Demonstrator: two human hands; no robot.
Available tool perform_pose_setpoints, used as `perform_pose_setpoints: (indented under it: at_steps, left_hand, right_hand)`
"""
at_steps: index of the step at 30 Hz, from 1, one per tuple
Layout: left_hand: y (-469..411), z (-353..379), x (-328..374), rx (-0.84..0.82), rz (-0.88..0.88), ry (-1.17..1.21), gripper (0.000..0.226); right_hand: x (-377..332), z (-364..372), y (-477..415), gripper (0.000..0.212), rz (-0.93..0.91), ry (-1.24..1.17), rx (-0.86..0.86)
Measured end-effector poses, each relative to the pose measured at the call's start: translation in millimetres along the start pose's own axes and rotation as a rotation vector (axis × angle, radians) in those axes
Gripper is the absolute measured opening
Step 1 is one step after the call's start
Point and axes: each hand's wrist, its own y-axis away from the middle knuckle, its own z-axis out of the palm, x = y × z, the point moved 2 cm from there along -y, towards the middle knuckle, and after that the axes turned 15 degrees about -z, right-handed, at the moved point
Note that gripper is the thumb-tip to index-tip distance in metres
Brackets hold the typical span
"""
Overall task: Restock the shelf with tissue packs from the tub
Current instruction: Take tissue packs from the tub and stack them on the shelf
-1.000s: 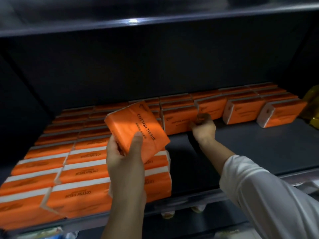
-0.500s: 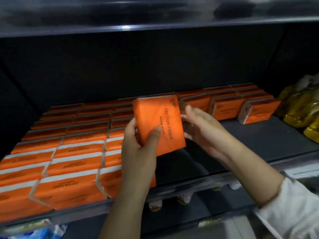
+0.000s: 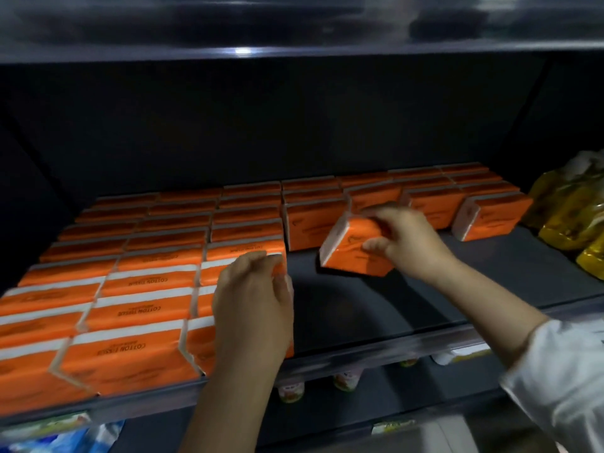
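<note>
Head view: your right hand [image 3: 408, 243] is gripping an orange tissue pack [image 3: 354, 256], holding it tilted low over the bare shelf [image 3: 441, 289], near the back rows. Your left hand [image 3: 255, 302] is resting relaxed fingers against the stocked packs [image 3: 143, 308].

My left hand [image 3: 253, 299]: bare forearm up from below, back towards me, fingers bent over the stacked packs [image 3: 147, 308] near the shelf [image 3: 441, 282] front edge, grip unclear | my right hand [image 3: 408, 243]: reaching in from the right, white sleeve [image 3: 555, 371] pushed back, thumb and fingers pinching a tilted tissue pack [image 3: 353, 256].
</note>
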Motion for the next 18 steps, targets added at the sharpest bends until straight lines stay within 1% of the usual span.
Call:
perform_pose_setpoints:
  at_steps: [2, 7, 11, 14, 18]
  left_hand:
    - [-2, 4, -3, -0.008, 0.013, -0.008, 0.030]
    - [-2, 4, -6, 0.009, 0.035, 0.006, 0.024]
    - [-3, 5, -8, 0.017, 0.050, 0.011, 0.024]
    - [-3, 6, -8, 0.016, 0.045, 0.010, 0.024]
    - [-5, 8, -11, 0.024, 0.048, 0.034, 0.024]
  right_hand:
    - [-6, 15, -9, 0.051, -0.041, 0.028, -0.082]
    - [-21, 43, -33, 0.053, -0.084, 0.128, -0.166]
    - [-27, 58, -47, 0.050, -0.117, 0.225, -0.114]
    - [-25, 71, -52, 0.047, -0.087, 0.306, -0.114]
    - [-25, 74, -47, 0.049, -0.068, 0.223, -0.060]
